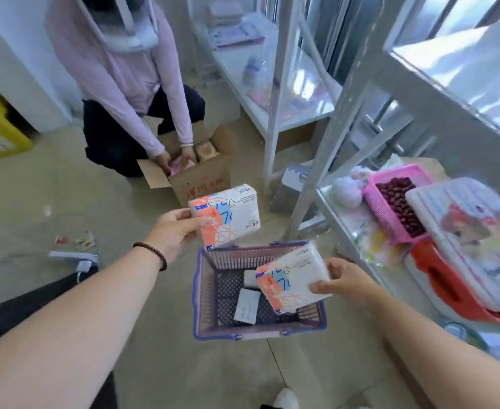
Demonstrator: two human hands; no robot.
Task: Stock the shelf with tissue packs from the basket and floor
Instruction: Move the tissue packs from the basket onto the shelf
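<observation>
My left hand [175,235] grips a white tissue pack [231,215] with orange and blue print, held in the air beyond the basket's far rim. My right hand [341,279] grips a second, matching tissue pack [290,280] over the right side of the purple basket [206,299] on the floor. Inside the basket lie two small white packets [246,306]. The white metal shelf [328,199] stands to the right, its low level crowded with goods.
A crouching person in a lilac top [130,84] reaches into an open cardboard box [204,175] beyond the basket. On the shelf sit a pink basket of dark fruit [396,202], a large white pack [476,237] and an orange container [446,287]. Small wrappers [82,240] litter the floor at left.
</observation>
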